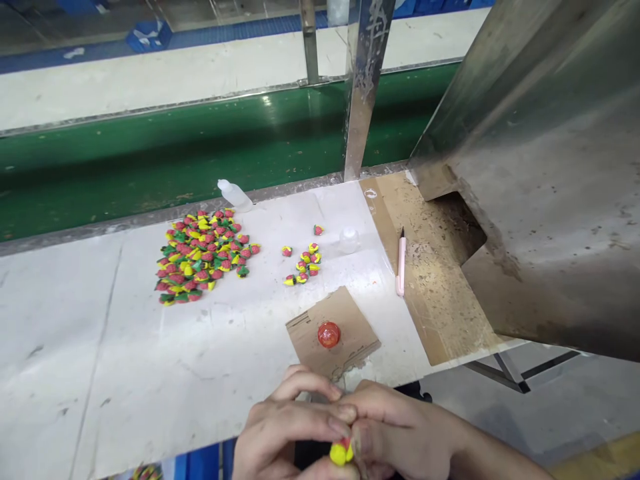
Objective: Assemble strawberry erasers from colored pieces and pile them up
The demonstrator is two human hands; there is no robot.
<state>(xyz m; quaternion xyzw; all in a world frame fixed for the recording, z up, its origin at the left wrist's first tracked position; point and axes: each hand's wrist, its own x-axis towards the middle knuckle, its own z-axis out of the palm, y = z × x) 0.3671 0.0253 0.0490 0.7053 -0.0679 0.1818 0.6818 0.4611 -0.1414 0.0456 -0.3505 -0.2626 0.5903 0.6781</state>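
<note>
At the table's front edge, my left hand (293,427) and my right hand (400,427) meet with fingertips pinched together. Between them is a small red-and-yellow moulded piece (341,453), its yellow end showing below the fingers and the rest covered. Just beyond my hands lies a square of brown cardboard (305,331) with a small round red cup (329,335) on it. A loose group of similar pieces (307,260) sits farther back. To the left is a big pile of red, yellow and green pieces (205,253).
A squeeze bottle (235,195) lies behind the pile, and another translucent bottle (349,239) rests right of the loose group. A pink pen (401,263) lies by a brown board (450,313). A metal hood (550,167) stands at right; a green conveyor belt (200,147) runs behind.
</note>
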